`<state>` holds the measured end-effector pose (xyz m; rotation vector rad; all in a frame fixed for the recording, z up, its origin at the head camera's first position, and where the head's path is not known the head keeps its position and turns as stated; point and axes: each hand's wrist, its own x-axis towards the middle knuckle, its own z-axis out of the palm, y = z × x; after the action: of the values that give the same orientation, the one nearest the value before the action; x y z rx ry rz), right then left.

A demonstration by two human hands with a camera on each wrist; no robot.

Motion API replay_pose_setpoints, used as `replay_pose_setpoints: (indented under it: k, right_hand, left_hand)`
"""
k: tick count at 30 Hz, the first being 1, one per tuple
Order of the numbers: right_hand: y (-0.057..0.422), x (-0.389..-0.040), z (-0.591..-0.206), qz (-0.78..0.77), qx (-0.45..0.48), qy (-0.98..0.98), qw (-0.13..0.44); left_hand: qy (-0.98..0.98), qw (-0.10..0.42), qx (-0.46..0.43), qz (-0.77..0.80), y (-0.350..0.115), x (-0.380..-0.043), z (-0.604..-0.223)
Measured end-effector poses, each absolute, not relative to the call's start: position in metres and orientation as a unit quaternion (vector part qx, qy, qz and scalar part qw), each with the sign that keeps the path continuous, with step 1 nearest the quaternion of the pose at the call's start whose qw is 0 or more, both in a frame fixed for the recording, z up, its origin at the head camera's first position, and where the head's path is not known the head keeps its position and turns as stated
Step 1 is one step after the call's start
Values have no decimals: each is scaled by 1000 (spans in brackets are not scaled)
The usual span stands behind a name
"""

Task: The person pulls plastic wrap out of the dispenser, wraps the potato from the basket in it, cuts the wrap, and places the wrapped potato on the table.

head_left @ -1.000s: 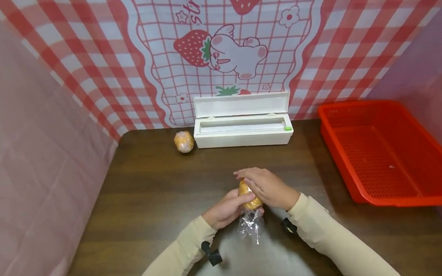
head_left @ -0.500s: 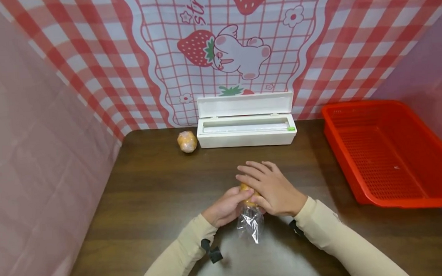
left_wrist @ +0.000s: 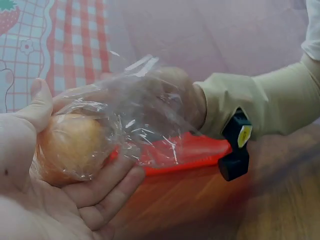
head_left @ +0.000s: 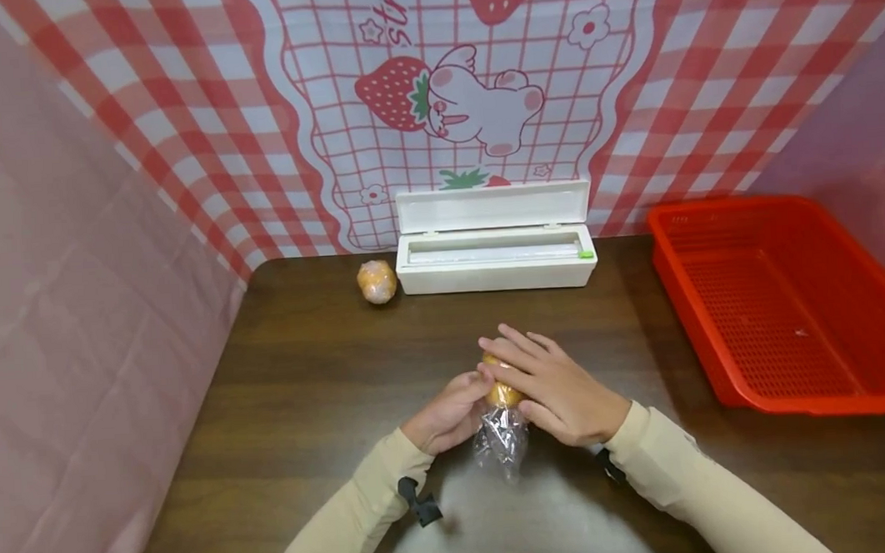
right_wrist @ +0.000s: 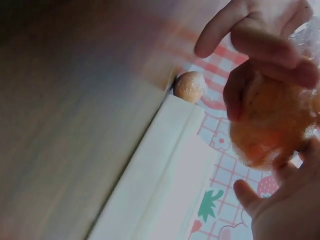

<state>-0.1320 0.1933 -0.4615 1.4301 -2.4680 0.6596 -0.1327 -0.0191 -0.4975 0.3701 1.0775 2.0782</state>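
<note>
A round orange-yellow item (head_left: pixel 502 390) wrapped in clear cling film is between my hands, above the middle of the table. Its loose film tail (head_left: pixel 503 440) gathers toward me. My left hand (left_wrist: pixel 65 200) cradles the item from below and the left, thumb at its side. Over its top and right side lies my right hand (head_left: pixel 561 387), fingers fairly straight and spread, touching it. The right wrist view shows the item (right_wrist: pixel 272 120) with left-hand fingers curled around it and right-hand fingertips right at its surface.
A white cling film dispenser box (head_left: pixel 498 277), lid raised, stands at the table's back edge with a green slider (head_left: pixel 586 255). Just left of it sits a second wrapped round item (head_left: pixel 377 282). A red plastic basket (head_left: pixel 688 305) is at the right. Checked cloth hangs behind.
My right hand has gone from cupping the item's top to lying over its right side with fingers spread. The left thumb has slid back toward the item's left side.
</note>
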Motion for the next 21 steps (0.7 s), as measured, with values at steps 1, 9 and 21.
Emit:
replay_pose_setpoints:
  k: [1, 9, 21]
  right_hand:
    - [195, -130, -461, 233, 486, -837, 97]
    - [195, -126, -460, 170, 507, -836, 120]
    - [189, -122, -466, 154, 566, -736, 337]
  left_hand:
    - [421, 377, 141, 813, -19, -132, -497]
    - [416, 433, 161, 784, -21, -129, -490]
    - [368, 443, 104, 811, -7, -141, -475]
